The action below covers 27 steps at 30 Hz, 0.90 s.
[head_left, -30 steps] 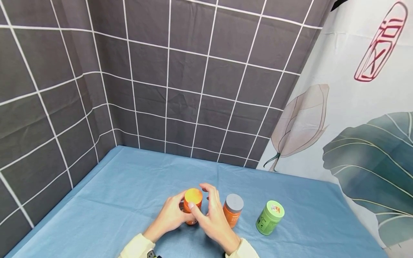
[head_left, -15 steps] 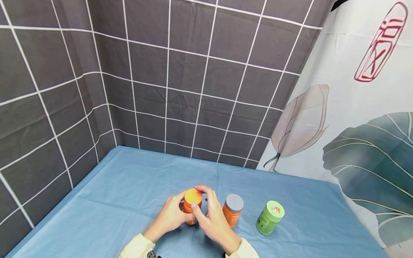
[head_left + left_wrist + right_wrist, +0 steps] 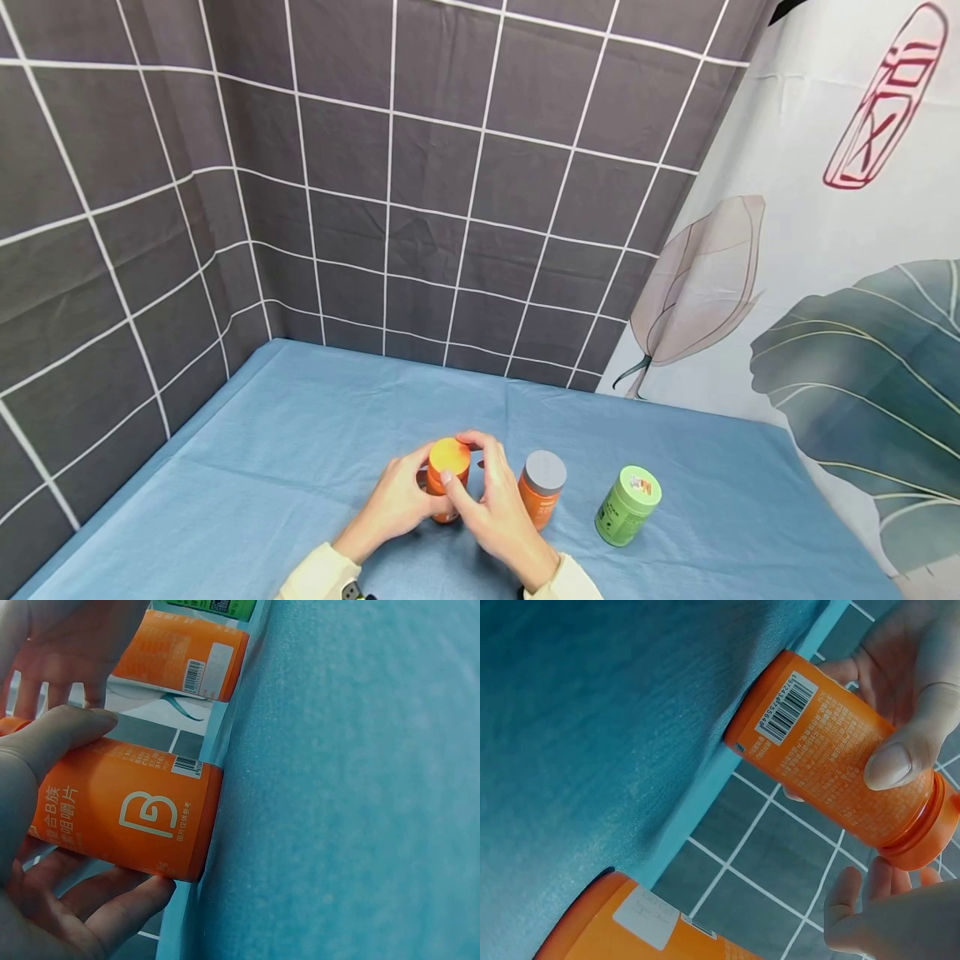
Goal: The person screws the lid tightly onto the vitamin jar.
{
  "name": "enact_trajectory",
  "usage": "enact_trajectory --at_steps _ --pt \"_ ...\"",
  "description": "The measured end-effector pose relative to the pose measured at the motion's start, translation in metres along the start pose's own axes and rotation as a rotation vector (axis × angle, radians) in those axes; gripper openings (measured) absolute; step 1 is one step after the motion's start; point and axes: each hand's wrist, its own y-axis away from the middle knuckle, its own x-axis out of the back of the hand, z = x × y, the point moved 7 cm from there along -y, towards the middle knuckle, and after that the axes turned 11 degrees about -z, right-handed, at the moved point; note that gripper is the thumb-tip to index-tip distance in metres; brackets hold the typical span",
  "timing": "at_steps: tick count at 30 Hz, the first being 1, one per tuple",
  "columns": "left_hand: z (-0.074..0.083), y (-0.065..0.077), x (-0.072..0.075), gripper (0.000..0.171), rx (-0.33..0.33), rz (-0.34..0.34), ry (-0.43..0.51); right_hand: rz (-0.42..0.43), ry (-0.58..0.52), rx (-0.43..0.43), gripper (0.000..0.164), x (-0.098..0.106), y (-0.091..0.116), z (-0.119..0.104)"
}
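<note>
An orange supplement bottle (image 3: pixel 127 802) with a "B" logo stands upright on the blue cloth. Its orange lid (image 3: pixel 450 457) is on top. My left hand (image 3: pixel 397 498) grips the bottle's body, thumb on the near side and fingers around the other. My right hand (image 3: pixel 497 510) holds the lid between thumb and forefinger. In the right wrist view, the bottle's barcode side shows, with the left thumb (image 3: pixel 892 765) pressed on its label. There the right fingertips lie at the lid's rim, and the thumb is out of sight.
Just right of my right hand stands a second orange bottle (image 3: pixel 538 504) with a grey lid. A green jar (image 3: pixel 628 507) with a light green lid is farther right. The blue cloth (image 3: pixel 315 433) meets a dark grid-patterned curtain (image 3: pixel 420 233) at the back.
A second ago the right forefinger was raised off the lid; it has since come down onto the rim. The left hand and the bottles have stayed where they were.
</note>
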Motion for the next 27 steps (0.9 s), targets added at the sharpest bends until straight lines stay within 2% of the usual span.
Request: enact_trajectory --at_steps 7,18,27 --pt "0.0007 -0.0007 0.0011 0.065 -0.013 0.018 -0.019 -0.007 -0.004 -0.066 0.046 0.0 0.0011 0.0027" --pt "0.0011 -0.0016 0.001 0.064 -0.029 0.017 0.004 -0.022 -0.01 0.021 0.04 -0.0008 0.0003 0.0004" --pt "0.001 -0.0013 0.0013 0.065 -0.023 0.014 -0.003 -0.021 -0.022 -0.006 0.04 0.0002 -0.0001 0.0003"
